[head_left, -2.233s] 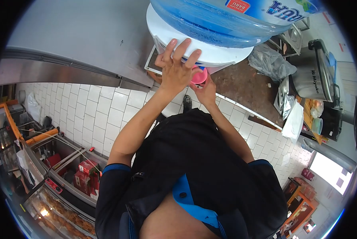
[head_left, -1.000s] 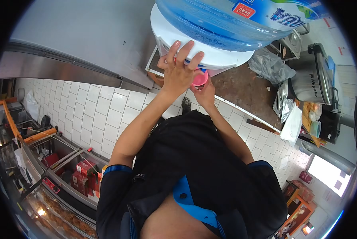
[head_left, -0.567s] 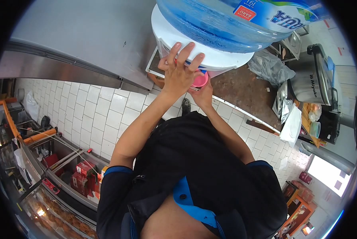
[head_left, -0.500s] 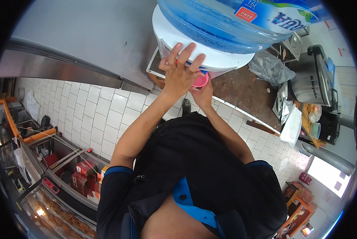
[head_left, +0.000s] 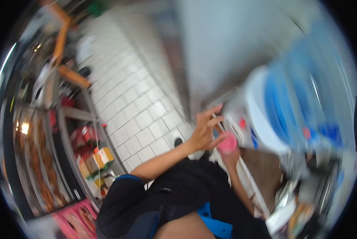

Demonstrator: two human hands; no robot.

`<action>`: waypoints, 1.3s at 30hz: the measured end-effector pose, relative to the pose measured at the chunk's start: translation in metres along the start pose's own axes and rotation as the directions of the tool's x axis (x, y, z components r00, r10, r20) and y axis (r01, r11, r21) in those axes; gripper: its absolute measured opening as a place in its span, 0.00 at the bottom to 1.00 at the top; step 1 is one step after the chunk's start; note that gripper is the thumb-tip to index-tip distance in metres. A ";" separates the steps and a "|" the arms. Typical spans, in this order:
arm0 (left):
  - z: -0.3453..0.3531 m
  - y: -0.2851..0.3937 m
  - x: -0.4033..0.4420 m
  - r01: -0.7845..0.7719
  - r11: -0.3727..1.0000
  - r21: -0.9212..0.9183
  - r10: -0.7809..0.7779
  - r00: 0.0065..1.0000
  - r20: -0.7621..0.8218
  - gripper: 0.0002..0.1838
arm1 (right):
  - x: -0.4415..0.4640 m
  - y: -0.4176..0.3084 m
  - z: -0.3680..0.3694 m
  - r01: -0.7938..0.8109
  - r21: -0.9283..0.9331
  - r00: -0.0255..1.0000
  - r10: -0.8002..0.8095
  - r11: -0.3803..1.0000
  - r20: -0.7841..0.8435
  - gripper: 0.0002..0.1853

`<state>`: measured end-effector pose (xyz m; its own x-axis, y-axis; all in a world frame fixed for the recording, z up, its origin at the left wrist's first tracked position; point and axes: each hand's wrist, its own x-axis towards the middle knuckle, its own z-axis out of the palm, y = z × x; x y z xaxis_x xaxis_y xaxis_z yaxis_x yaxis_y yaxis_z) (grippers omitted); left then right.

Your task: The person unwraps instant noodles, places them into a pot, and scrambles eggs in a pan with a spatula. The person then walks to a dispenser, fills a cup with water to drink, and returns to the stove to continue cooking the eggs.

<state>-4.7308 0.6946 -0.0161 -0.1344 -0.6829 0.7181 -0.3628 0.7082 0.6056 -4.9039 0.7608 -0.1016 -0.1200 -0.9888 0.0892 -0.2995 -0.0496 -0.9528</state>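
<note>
My right hand (head_left: 231, 156) is wrapped round a pink cup (head_left: 227, 143), its mouth facing up toward me. My left hand (head_left: 205, 129) is raised just left of the cup, fingers bent and apart, with nothing seen in them. Its thumb reaches toward the cup rim; whether it touches I cannot tell. Right of both hands stands a water dispenser (head_left: 255, 109) with a white top, a red and a blue tap on its front. A big blue water bottle (head_left: 294, 99) sits on it, smeared by motion.
A brown-topped table (head_left: 262, 169) extends below the dispenser, with a crumpled plastic bag (head_left: 296, 165) on it. White floor tiles (head_left: 140, 119) run leftward. At left are a glass display case (head_left: 39, 159) and an open compartment with boxes (head_left: 103, 157).
The view has swung, so the dispenser now appears farther right. My left hand has come off the dispenser front; my right hand still holds the cup, now apart from the taps.
</note>
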 end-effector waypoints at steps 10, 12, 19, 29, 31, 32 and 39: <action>-0.230 -0.073 -0.371 0.829 -0.251 0.501 -0.962 -0.269 -0.036 0.32 | 0.053 -0.235 0.166 0.469 0.441 0.617 -0.641 0.765 0.456 0.41; -0.258 -0.050 -0.364 0.850 -0.323 0.416 -0.894 -0.418 0.160 0.32 | 0.062 -0.305 0.193 0.517 0.530 0.551 -0.735 0.672 0.395 0.39; -0.343 -0.113 -0.365 0.962 -0.215 -0.170 -0.940 -0.251 -0.230 0.28 | 0.093 -0.405 0.329 0.492 0.764 0.567 -0.819 0.417 0.082 0.35; -0.497 -0.336 -0.320 0.879 0.007 -0.476 -0.976 -0.099 -0.196 0.19 | 0.170 -0.452 0.513 0.404 0.822 0.585 -0.804 0.402 0.105 0.34; -0.512 -0.367 -0.359 0.879 0.013 -0.477 -0.896 -0.202 -0.396 0.16 | 0.193 -0.460 0.553 0.384 0.824 0.568 -0.810 0.417 0.145 0.34; -0.505 -0.384 -0.417 0.975 -0.104 -0.194 -0.881 -0.181 -0.436 0.16 | 0.204 -0.467 0.579 0.365 0.827 0.564 -0.808 0.427 0.168 0.34; -0.466 -0.338 -0.502 0.156 -0.544 -0.825 -0.486 -0.860 0.157 0.13 | 0.292 -0.509 0.754 0.284 0.853 0.532 -0.812 0.437 0.239 0.33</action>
<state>-4.1108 0.8821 -0.4213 0.1469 0.2152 -0.9655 0.9367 -0.3440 0.0658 -4.0724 0.3904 0.1910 0.4056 -0.5196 0.7520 0.6425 -0.4231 -0.6389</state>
